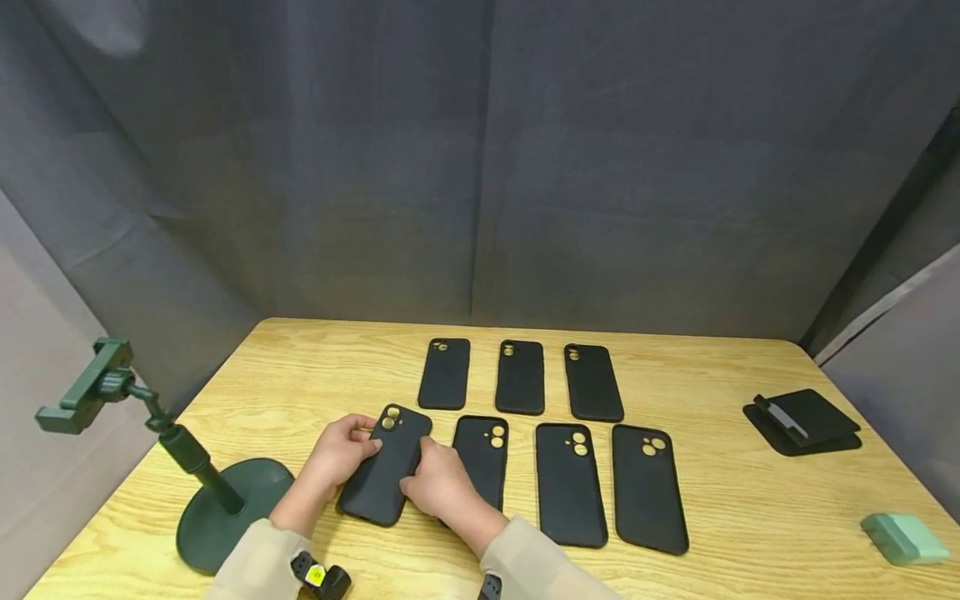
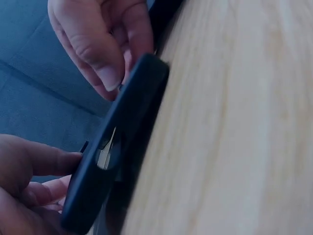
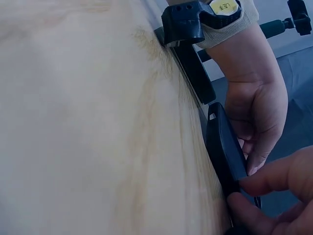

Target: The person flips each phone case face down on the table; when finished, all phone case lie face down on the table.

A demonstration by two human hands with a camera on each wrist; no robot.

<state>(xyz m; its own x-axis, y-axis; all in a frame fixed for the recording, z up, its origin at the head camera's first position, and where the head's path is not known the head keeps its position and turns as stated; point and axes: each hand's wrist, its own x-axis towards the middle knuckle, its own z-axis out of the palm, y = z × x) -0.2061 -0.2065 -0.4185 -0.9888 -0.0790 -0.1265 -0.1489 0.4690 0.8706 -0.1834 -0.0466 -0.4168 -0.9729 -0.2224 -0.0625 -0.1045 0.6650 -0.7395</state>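
Gripping a black phone case (image 1: 384, 477) left of centre in the lower half of the frame, we pinch its left edge with our left hand (image 1: 339, 454) and its right edge with our right hand (image 1: 442, 483), three more black cases (image 1: 572, 492) lying in a row to its right, three others (image 1: 520, 379) above them, and a dark green phone stand (image 1: 185, 447) at lower left

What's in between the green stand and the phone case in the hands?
In the head view, the left hand and forearm lie between the green stand and phone case.
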